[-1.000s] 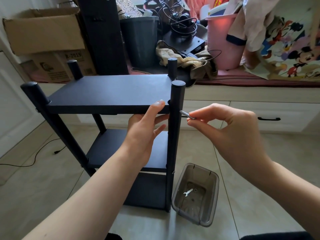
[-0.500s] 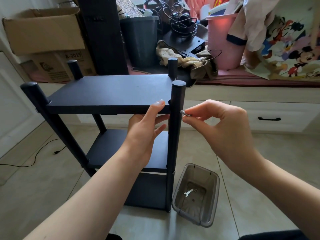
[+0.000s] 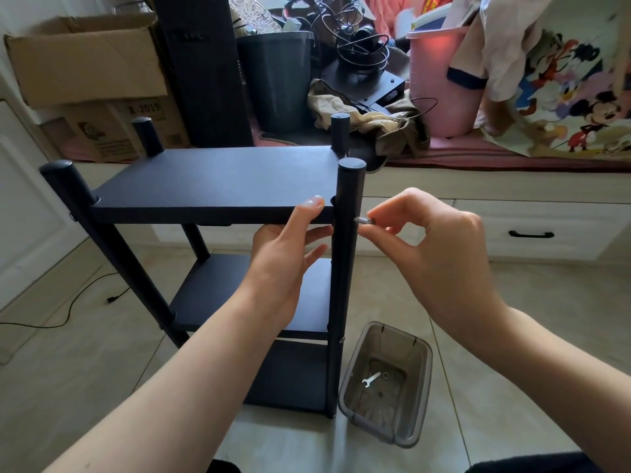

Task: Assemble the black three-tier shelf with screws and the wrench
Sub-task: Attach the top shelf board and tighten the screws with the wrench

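Shelf [image 3: 218,179] stood upright on the tiled floor, three black boards between four round posts. Left hand [image 3: 283,264] reached under the near edge of the top board beside the front right post [image 3: 346,268]; thumb lay up against the board's front edge, fingers extended beneath it, supporting rather than clasping. Right hand [image 3: 433,247] was on the other side of that post, thumb and forefinger pinched on a small silver screw [image 3: 362,220], remaining fingers loosely curled. Screw pointed at the post level with the top board; its tip appeared to touch the post, though whether it had entered a hole could not be made out from this angle. Wrench [image 3: 371,379] lay untouched at the bottom of a clear grey plastic bin [image 3: 420,387], which sat on the floor just beside the foot of the same post. Small ring, possibly a washer, lay next to the wrench. Cardboard box [image 3: 85,63] and pink bucket [image 3: 440,83] sat behind, well apart from the work.
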`<act>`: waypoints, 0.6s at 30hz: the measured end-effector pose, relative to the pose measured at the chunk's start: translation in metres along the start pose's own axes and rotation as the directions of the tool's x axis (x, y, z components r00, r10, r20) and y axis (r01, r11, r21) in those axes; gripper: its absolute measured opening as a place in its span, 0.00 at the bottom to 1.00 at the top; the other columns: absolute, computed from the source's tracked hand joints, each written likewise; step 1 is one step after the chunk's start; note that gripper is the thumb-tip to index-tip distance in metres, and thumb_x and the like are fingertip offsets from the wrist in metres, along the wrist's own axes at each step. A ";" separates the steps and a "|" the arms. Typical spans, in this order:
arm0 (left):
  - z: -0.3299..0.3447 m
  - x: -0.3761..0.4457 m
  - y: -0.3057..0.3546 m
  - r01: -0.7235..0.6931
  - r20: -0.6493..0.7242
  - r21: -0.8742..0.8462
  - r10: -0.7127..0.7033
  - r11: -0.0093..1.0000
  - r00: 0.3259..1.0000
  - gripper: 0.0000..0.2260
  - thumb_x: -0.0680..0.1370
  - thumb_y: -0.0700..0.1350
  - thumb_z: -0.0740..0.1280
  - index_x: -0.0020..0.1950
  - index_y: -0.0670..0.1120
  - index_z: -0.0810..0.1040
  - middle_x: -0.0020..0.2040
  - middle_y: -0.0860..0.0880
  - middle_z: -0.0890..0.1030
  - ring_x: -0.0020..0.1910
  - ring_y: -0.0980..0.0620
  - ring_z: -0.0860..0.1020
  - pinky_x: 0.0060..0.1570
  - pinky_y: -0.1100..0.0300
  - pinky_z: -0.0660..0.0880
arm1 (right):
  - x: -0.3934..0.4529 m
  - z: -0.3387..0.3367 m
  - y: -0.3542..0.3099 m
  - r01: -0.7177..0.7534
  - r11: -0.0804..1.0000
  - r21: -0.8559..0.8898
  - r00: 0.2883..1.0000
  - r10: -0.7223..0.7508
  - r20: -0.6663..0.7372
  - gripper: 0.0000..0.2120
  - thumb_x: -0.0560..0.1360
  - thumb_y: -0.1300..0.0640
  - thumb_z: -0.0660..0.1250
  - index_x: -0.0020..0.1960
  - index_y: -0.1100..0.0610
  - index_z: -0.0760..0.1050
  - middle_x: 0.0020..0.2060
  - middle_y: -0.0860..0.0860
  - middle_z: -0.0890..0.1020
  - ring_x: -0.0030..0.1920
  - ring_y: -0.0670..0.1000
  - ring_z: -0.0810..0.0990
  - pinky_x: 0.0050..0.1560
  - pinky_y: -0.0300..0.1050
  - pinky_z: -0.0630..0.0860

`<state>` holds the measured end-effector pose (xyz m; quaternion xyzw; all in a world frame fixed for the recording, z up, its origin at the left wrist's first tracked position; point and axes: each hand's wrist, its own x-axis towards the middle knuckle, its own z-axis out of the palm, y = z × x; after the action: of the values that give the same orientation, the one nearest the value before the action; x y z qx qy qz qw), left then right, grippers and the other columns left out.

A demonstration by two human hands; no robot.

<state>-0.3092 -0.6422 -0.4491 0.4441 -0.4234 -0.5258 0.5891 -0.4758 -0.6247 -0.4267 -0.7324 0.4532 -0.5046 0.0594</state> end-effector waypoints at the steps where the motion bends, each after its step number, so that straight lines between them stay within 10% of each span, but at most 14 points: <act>1: 0.000 0.000 0.000 -0.001 -0.001 -0.001 0.001 1.000 1.000 0.14 0.80 0.53 0.66 0.57 0.44 0.80 0.56 0.46 0.85 0.58 0.48 0.83 0.60 0.51 0.76 | 0.000 0.001 0.000 0.009 1.000 -0.018 1.000 -0.009 0.001 0.06 0.72 0.54 0.76 0.45 0.54 0.81 0.37 0.44 0.82 0.41 0.46 0.80 0.45 0.38 0.75; 18: 0.000 0.001 -0.002 0.007 -0.013 -0.020 -0.007 1.000 1.000 0.16 0.80 0.52 0.66 0.60 0.42 0.80 0.57 0.46 0.85 0.57 0.48 0.83 0.60 0.52 0.76 | 0.003 0.006 -0.004 -0.095 0.995 0.041 0.995 0.093 0.046 0.07 0.72 0.51 0.75 0.45 0.54 0.81 0.37 0.41 0.82 0.43 0.44 0.80 0.49 0.34 0.73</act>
<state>-0.3096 -0.6432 -0.4507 0.4430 -0.4127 -0.5292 0.5945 -0.4680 -0.6271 -0.4254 -0.7196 0.4750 -0.4947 0.1087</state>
